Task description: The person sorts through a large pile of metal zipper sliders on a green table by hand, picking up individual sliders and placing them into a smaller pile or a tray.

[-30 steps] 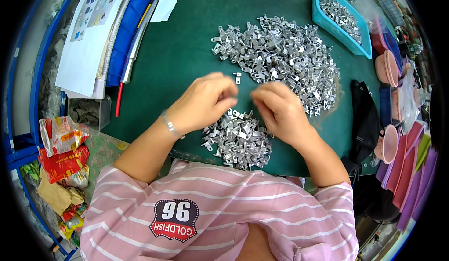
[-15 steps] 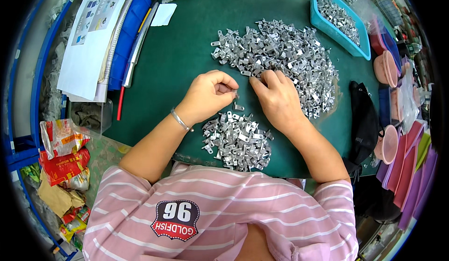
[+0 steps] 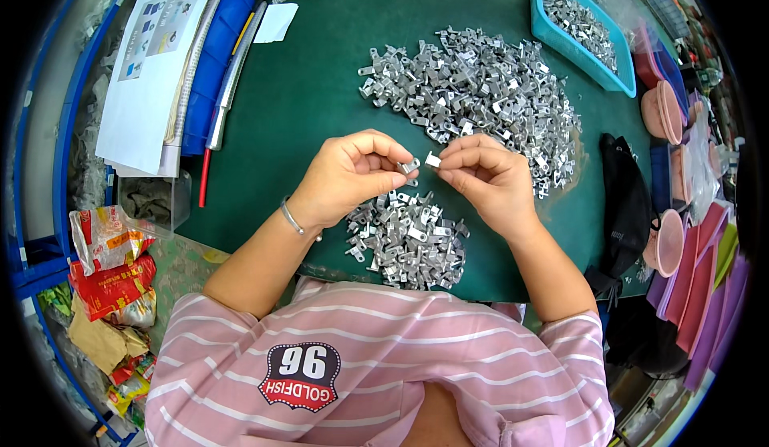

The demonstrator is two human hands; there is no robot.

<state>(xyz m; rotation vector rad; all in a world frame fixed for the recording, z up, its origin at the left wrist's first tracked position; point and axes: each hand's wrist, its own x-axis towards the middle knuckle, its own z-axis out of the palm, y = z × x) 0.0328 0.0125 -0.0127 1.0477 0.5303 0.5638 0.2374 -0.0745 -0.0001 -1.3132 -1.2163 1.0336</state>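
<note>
Between the thumb and fingers of my left hand [image 3: 352,171] is a small metal bracket [image 3: 409,166], silver and with a hole in it. My right hand [image 3: 490,181] pinches another small bent bracket [image 3: 432,160], a short gap away from the first. Both hands are raised over the green table. Beyond them spreads a large heap of like metal brackets [image 3: 481,86]. Nearer to my body, below my hands, lies a smaller pile of brackets [image 3: 408,243].
A turquoise basket [image 3: 581,46] of metal parts stands at the far right. Papers [image 3: 156,70] lean on a blue bin [image 3: 210,62] at left, beside a red pen [image 3: 205,179]. A black cloth item [image 3: 621,207] and pink containers [image 3: 663,243] line the right edge.
My right hand has come back from the edge of the large heap, turned, and now shows a bracket in its fingertips. The left hand has tilted its bracket up toward it.
</note>
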